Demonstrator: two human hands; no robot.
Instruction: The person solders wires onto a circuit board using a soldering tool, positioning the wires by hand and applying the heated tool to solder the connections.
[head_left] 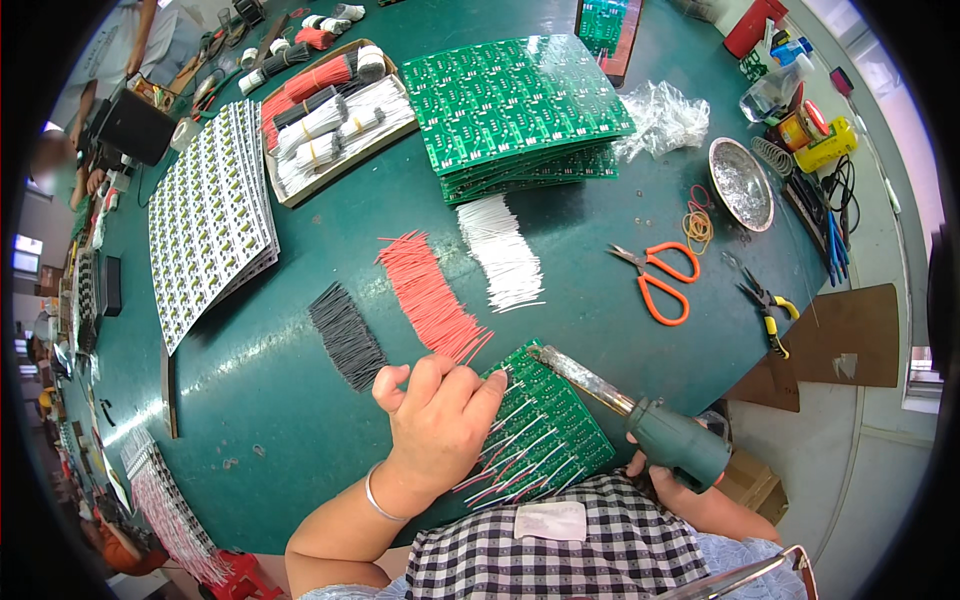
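Note:
My right hand (663, 484) is wrapped round the green handle of a soldering iron (590, 382), mostly hidden behind that handle. The iron's tip touches or hovers just over the upper edge of a green circuit board (572, 420) near my lap. White, red and dark wires (520, 455) stick out in rows from this board. Over its upper left part, my left hand (435, 415) has its fingers curled in a pinch close to the iron's tip; whatever they hold is too small to make out. Beyond that hand lie piles of black wires (347, 337), red wires (432, 297) and white wires (500, 253).
Stacked green boards (520, 105) stand at the back, beside a box of wire bundles (340, 125). White board sheets (215, 220) lie left. Orange-handled scissors (660, 280), pliers (768, 305), rubber bands (697, 225) and a metal bowl (741, 184) are on the right.

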